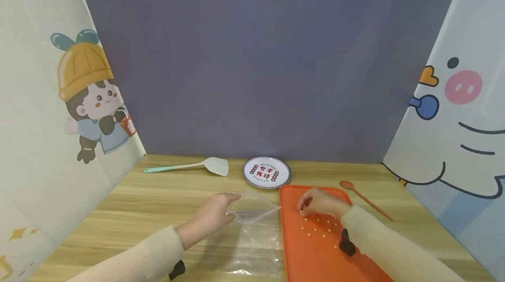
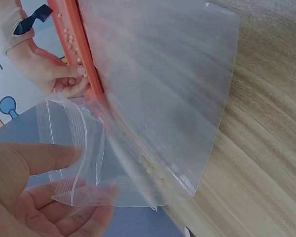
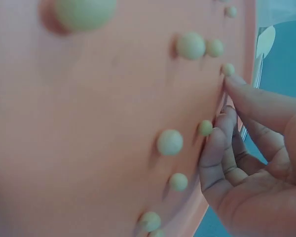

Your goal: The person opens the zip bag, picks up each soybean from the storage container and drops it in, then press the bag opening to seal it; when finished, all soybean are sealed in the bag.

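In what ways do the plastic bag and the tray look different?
The bag is clear, while the tray is orange. The bag has a few pale balls inside; the tray bears more. The left hand holds the bag's mouth; the tray lies on the table. Both hold pale balls.

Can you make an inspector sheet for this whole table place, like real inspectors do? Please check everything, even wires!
Surface: tabletop with a wood pattern.
Job's things: orange tray with small pale balls scattered on it; clear bag beside it, mouth open, a few balls inside.
Clutter: spatula and printed plate at the back; brown spoon right of the tray.
Grippers: two bare hands. Left hand holds the bag's mouth; right hand is over the tray, close to some balls.
Cables: nothing seen.
Surroundings: dark back wall; pale side walls with cartoon pictures.
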`<state>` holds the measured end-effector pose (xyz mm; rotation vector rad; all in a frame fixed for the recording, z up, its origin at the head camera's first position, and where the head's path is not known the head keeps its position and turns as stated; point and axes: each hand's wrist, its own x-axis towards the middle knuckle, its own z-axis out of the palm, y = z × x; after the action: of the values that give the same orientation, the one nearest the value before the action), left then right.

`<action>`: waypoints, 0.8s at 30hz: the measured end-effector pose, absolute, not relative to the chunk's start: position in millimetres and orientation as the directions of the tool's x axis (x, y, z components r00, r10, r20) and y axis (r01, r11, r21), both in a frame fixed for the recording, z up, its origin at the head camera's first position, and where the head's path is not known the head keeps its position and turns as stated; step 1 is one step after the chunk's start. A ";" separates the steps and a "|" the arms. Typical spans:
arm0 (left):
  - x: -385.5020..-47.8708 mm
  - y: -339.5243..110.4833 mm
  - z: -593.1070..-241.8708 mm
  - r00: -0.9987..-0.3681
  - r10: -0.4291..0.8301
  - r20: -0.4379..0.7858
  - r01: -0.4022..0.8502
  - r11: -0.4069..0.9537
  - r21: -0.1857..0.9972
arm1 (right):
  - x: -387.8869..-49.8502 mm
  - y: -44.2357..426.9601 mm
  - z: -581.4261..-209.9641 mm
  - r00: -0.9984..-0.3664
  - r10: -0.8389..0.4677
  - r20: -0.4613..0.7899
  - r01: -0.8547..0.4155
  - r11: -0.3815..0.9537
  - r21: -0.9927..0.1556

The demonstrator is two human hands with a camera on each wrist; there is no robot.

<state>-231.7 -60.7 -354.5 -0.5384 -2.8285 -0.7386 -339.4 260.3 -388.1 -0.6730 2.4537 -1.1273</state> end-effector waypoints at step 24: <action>-229.1 -59.9 -350.6 -0.910 0.320 0.264 0.405 0.823 0.399 | -323.4 226.6 -347.1 -0.837 -0.545 0.053 -0.327 0.420 -0.847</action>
<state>-229.1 -59.9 -350.6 -0.5656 -2.8199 -0.6779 -323.4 226.6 -347.1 -0.7650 2.4446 -1.3794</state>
